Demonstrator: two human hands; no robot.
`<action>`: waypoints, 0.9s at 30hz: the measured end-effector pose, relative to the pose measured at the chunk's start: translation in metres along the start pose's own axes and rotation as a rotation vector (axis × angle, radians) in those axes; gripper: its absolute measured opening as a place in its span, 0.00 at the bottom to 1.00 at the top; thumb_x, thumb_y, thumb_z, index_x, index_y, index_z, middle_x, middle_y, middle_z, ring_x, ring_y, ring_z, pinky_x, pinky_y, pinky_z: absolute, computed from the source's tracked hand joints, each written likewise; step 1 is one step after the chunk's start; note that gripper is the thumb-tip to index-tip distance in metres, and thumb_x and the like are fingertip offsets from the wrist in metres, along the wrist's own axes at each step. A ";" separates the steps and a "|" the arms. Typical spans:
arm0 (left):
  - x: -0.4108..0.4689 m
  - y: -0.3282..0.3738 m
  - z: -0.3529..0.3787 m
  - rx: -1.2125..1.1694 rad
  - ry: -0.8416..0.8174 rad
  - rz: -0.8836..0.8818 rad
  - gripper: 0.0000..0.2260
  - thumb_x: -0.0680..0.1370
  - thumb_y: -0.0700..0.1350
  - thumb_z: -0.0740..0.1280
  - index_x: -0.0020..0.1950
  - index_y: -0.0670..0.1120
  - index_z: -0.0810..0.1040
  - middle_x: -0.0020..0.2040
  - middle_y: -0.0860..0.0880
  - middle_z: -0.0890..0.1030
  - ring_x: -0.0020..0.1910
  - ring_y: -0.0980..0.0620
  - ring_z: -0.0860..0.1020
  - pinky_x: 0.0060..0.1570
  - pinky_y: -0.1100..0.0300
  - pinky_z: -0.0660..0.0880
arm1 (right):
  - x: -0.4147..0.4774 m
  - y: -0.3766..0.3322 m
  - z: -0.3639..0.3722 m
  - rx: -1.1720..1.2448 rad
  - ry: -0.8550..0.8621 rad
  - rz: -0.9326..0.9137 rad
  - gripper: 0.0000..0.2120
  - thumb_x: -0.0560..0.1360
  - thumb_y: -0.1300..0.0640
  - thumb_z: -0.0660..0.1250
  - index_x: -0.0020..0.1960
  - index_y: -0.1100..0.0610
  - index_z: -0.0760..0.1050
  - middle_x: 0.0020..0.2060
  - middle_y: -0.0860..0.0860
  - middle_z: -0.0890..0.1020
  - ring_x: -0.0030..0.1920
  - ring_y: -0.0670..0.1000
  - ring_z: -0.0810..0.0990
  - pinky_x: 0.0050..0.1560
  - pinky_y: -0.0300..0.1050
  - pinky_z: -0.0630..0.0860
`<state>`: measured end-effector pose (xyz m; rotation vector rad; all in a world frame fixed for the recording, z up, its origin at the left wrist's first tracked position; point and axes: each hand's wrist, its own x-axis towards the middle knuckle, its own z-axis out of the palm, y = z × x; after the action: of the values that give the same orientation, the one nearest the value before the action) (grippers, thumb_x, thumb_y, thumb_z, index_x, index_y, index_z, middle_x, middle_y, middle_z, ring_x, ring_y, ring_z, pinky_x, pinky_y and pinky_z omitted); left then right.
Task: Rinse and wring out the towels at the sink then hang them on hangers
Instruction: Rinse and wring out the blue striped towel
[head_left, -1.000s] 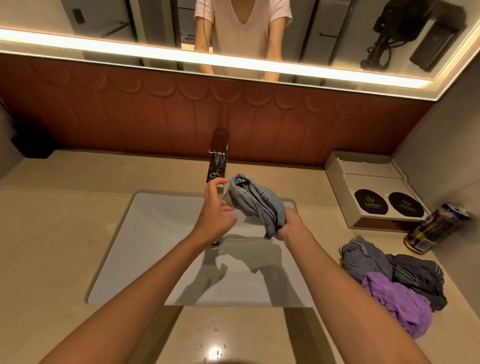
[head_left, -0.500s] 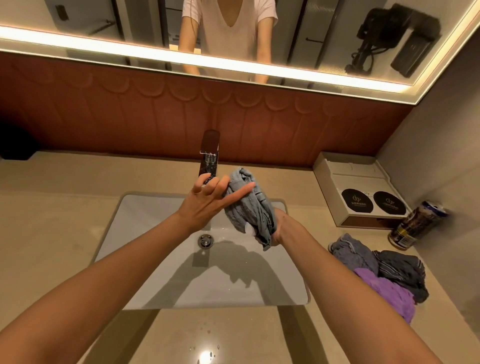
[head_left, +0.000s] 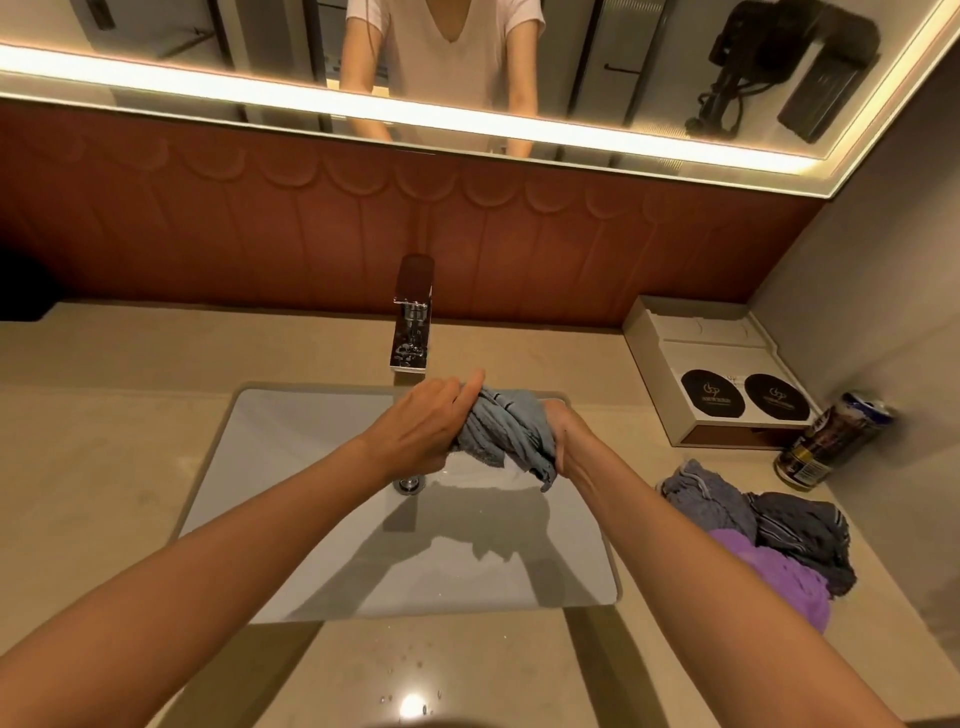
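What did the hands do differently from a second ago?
The left hand, open near the faucet a second ago, moved right and now grips the blue-grey towel. The right hand kept hold of its other end over the sink. The towel pile and can stayed put.

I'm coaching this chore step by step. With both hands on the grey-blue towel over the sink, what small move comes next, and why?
Probably a wringing twist: the left hand and right hand each grip an end of the bunched towel, held above the sink basin, so turning them opposite ways should drop the water inside.
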<state>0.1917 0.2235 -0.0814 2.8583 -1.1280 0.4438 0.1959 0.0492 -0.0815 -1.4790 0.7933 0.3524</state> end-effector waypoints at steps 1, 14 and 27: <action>0.000 0.003 0.002 -0.081 -0.064 -0.086 0.32 0.67 0.42 0.72 0.67 0.37 0.63 0.48 0.41 0.77 0.43 0.45 0.76 0.40 0.56 0.73 | -0.001 -0.002 0.000 -0.005 0.056 -0.015 0.14 0.77 0.60 0.54 0.49 0.66 0.76 0.42 0.61 0.81 0.39 0.59 0.79 0.41 0.50 0.76; 0.006 0.025 0.018 -1.446 -0.358 -0.779 0.09 0.51 0.36 0.63 0.28 0.43 0.69 0.30 0.47 0.71 0.30 0.51 0.69 0.29 0.65 0.63 | 0.012 -0.014 0.021 -0.296 0.177 -0.480 0.09 0.63 0.60 0.67 0.27 0.60 0.71 0.24 0.53 0.70 0.31 0.54 0.68 0.33 0.46 0.63; 0.014 -0.005 0.026 -1.547 -0.739 -0.746 0.30 0.59 0.43 0.72 0.59 0.47 0.67 0.50 0.44 0.75 0.45 0.47 0.76 0.39 0.59 0.74 | 0.046 0.008 0.015 0.158 0.052 -0.087 0.13 0.73 0.67 0.60 0.31 0.62 0.72 0.28 0.55 0.76 0.30 0.56 0.74 0.35 0.45 0.71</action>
<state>0.2109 0.2143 -0.1017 1.6459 -0.0502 -1.0764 0.2270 0.0533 -0.1188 -1.3741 0.7778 0.1821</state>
